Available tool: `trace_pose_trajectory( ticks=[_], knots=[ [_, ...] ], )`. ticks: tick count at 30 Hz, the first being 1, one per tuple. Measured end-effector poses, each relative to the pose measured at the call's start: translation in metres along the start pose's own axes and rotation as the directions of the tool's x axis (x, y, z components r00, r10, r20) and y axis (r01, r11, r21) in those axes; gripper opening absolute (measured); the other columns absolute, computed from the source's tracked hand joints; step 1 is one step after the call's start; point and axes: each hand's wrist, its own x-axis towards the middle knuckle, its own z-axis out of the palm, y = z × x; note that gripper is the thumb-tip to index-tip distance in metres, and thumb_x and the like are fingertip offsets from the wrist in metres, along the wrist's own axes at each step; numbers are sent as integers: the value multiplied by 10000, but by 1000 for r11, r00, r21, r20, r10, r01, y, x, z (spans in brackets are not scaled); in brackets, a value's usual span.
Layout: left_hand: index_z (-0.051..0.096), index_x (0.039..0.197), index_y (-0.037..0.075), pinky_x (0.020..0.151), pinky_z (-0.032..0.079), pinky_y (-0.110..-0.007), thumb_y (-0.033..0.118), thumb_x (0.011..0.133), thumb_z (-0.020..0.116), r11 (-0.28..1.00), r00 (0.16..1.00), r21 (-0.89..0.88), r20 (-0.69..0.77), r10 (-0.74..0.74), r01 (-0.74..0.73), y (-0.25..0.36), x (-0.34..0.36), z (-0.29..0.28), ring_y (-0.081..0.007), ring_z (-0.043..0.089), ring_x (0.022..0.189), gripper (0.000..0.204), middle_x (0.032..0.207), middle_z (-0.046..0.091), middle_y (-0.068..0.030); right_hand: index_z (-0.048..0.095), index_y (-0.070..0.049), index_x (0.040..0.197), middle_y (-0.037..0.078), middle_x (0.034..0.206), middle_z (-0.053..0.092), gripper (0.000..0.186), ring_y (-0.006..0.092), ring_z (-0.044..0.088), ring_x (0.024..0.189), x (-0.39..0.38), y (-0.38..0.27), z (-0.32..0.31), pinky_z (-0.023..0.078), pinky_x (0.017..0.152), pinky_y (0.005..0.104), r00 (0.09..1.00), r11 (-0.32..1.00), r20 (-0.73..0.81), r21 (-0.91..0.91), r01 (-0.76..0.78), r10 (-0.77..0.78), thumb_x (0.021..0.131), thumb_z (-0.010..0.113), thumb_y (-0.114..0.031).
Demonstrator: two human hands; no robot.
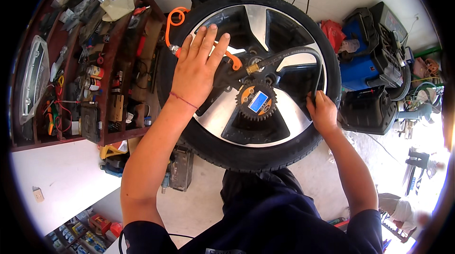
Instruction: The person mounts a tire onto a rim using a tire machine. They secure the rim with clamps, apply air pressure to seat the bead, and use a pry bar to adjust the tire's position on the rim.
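Observation:
A wheel [299, 115] with a black tyre and a silver-and-black alloy rim lies flat before me. On its hub rests a digital tyre inflator gauge [256, 102] with a toothed black surround and a lit blue screen. My left hand [196, 64] lies palm down over the inflator's handle, fingers stretched out; the thumb is hidden. An orange lever [233, 59] sticks out past those fingers. From the gauge's brass fitting [253, 68], a black rubber hose [296, 50] arches right and down to the rim's edge. There my right hand [323, 112] is closed around the hose's end, its tip hidden.
An orange coiled air line [168, 29] joins the inflator at the left. A dark red tool shelf [118, 60] crowded with tools stands left of the wheel. Blue and black equipment cases [355, 67] stand at right. A grey box [182, 169] sits on the floor below.

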Motion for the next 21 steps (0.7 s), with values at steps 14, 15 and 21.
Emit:
trace_pose_trajectory(
  ticks=[14, 15, 21],
  knots=[
    [457, 1561, 160, 1222, 329, -507, -119, 786, 674, 1000, 1000, 15, 28, -14, 14, 2, 0, -1, -363, 415, 1484, 852, 1588, 440, -156, 583, -56, 908, 126, 828, 611, 175, 353, 655, 742, -2, 2, 0, 532, 648, 459, 1000, 1000, -22, 10, 9, -9, 934, 715, -168],
    [457, 1561, 160, 1222, 329, -507, -119, 786, 674, 1000, 1000, 14, 27, -14, 14, 3, 0, -1, -363, 415, 1484, 852, 1588, 440, -156, 581, -56, 906, 125, 826, 609, 178, 353, 654, 741, -2, 2, 0, 532, 647, 460, 1000, 1000, -24, 8, 10, -10, 933, 716, -168],
    [453, 1563, 161, 1214, 340, -506, -123, 755, 699, 1000, 999, -3, 28, -14, 14, 0, -2, 0, -371, 422, 1473, 890, 1589, 428, -162, 577, -59, 903, 123, 819, 603, 184, 352, 652, 734, -4, 0, 3, 530, 641, 463, 999, 1000, -36, 1, 14, -14, 932, 720, -171]
  ],
)
